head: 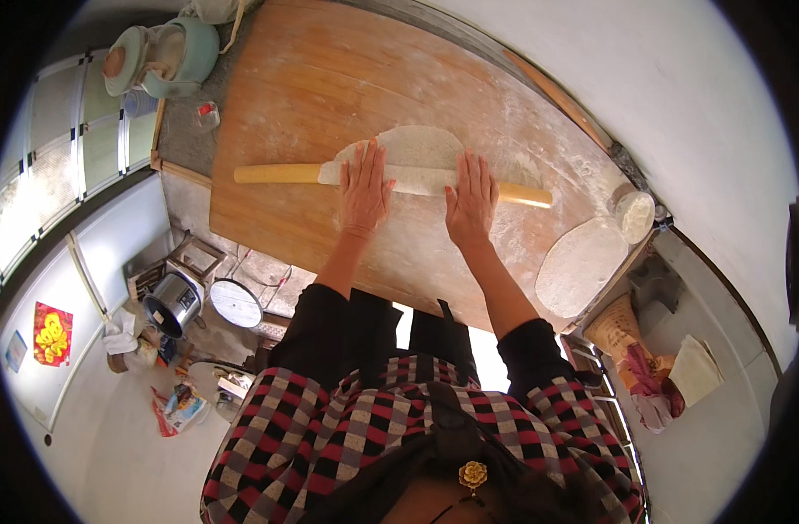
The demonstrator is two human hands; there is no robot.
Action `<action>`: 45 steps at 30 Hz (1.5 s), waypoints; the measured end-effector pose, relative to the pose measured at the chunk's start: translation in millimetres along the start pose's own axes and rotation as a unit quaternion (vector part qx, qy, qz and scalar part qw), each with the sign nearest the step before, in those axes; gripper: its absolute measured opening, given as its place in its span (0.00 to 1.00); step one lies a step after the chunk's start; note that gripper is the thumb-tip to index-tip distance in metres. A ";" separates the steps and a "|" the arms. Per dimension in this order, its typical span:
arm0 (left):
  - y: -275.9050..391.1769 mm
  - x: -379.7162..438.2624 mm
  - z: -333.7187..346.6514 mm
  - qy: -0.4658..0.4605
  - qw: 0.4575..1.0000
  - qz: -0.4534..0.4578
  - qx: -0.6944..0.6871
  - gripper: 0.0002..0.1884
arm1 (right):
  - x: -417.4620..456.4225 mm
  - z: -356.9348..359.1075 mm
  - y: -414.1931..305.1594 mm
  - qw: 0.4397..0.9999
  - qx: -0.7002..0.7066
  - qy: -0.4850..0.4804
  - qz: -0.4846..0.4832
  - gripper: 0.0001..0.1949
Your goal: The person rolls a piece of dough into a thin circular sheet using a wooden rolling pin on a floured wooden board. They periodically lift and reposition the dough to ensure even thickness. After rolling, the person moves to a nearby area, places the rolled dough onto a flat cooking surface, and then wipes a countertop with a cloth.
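Observation:
A sheet of dough (pixel 420 145) lies on the floured wooden board (pixel 294 85), its near part wrapped around a long wooden rolling pin (pixel 275 173). My left hand (pixel 365 190) rests flat on the left part of the wrapped dough, fingers pointing away from me. On the right part lies my right hand (pixel 471 196), palm down, fingers slightly spread. Neither hand closes around the pin, whose two ends stick out beyond the dough. A second flat oval of dough (pixel 579 268) lies at the board's right edge, beside a bowl of flour (pixel 635 216).
A pale green pot-like appliance (pixel 183 56) and a small jar with a red patch (pixel 207 115) stand left of the board. A white wall (pixel 668 85) borders its far right side. Below left are a metal cooker (pixel 173 304) and a round-topped stool (pixel 236 303).

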State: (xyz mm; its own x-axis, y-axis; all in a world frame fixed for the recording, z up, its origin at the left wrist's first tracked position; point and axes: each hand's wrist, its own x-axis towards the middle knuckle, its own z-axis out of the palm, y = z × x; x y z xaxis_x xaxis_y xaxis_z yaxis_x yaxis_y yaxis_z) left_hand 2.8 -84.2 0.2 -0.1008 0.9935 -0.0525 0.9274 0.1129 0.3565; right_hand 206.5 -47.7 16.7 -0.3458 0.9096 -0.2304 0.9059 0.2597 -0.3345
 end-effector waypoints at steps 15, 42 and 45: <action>-26.4 -16.5 -6.9 -0.042 0.999 0.006 -0.017 0.32 | 1.8 4.2 -1.4 0.999 -0.015 0.033 0.003 0.29; -55.7 18.1 -11.0 0.012 0.999 0.041 0.000 0.34 | 25.6 6.4 9.4 0.996 -0.026 0.088 0.000 0.33; -64.2 -21.2 -10.5 -0.014 0.999 0.041 -0.019 0.34 | -7.8 5.9 4.2 0.997 0.018 0.076 -0.017 0.32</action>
State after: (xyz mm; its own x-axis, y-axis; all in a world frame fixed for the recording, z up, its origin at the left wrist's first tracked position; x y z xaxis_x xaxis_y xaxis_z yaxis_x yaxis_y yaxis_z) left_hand -58.3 -112.3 -11.7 -0.0141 0.9988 -0.0472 0.9177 0.0317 0.3961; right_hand 211.6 -55.7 11.7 -0.3333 0.9397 -0.0771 0.8836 0.2828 -0.3733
